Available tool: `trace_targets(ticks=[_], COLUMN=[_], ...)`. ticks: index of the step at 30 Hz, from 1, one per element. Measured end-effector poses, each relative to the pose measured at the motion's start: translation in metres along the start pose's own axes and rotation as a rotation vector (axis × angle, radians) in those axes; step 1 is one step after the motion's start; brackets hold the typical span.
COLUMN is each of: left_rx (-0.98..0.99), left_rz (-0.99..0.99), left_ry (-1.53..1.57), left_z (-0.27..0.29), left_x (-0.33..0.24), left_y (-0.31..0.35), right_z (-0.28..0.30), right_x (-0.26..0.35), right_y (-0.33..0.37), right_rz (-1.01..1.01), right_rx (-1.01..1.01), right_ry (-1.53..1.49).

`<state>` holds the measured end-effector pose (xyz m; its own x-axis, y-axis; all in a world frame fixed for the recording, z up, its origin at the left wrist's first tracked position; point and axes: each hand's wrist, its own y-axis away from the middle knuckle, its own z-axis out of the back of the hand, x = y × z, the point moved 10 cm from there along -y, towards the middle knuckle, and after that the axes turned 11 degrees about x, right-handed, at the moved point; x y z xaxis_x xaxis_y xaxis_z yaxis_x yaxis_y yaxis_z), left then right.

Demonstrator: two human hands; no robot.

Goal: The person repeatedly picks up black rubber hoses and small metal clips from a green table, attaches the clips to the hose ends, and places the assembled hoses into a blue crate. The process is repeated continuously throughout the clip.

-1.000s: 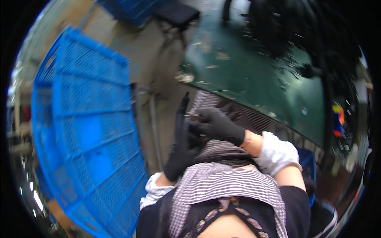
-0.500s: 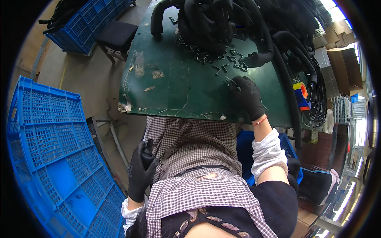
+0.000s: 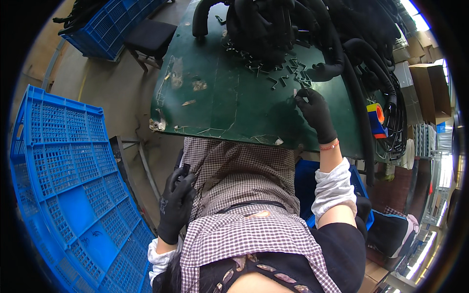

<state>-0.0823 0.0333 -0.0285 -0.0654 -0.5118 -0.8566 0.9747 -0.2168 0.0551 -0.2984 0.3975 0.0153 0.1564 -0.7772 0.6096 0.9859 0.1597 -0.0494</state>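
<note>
My right hand (image 3: 316, 116), in a black glove, is over the green table (image 3: 205, 110). Its thumb and fingers are pinched on a small metal clip (image 3: 295, 92), of which only a pale bit shows. Just beyond the fingertips lie several small bent metal clips (image 3: 281, 82), scattered before a heap of black foam tubes (image 3: 256, 34). Low at the left, beside the checked apron (image 3: 234, 171), my gloved left hand (image 3: 175, 207) is closed around a black object (image 3: 185, 169). Only its squared end pokes out above the fingers, so its kind cannot be told.
A large blue plastic crate (image 3: 68, 166) stands at the left. Farther off are another blue crate (image 3: 105, 29) and a dark stool (image 3: 150, 39). On the table's right side sits an orange and blue tape roll (image 3: 376, 119). Cardboard boxes (image 3: 430, 93) are stacked at the far right.
My right hand has moved slightly forward, its fingertips nearer the scattered clips. My left fingers now cover more of the black object. The whole view has shifted a little.
</note>
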Motion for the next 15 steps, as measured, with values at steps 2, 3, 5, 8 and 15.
trace_targets(ticks=[2, 3, 5, 8, 15], left_rx=[-0.001, 0.010, 0.032, 0.024, -0.060], left_rz=[-0.029, -0.011, 0.024, -0.012, -0.140], left_ry=[0.018, 0.020, 0.024, -0.040, 0.070], left_z=[-0.002, -0.003, -0.005, -0.004, 0.001], left_x=[0.002, 0.002, -0.002, -0.006, -0.016], left_y=[0.001, 0.000, -0.005, -0.006, 0.000], right_z=[-0.003, -0.002, 0.000, 0.006, -0.045], right_x=[-0.001, -0.003, -0.010, 0.002, 0.092], right_y=[-0.005, -0.006, -0.009, -0.007, 0.046], right_rz=[-0.048, -0.058, -0.077, 0.104, -0.022], right_rx=[0.077, 0.078, 0.079, -0.027, 0.326], right_ry=[0.025, 0.036, 0.060, 0.278, -0.261])
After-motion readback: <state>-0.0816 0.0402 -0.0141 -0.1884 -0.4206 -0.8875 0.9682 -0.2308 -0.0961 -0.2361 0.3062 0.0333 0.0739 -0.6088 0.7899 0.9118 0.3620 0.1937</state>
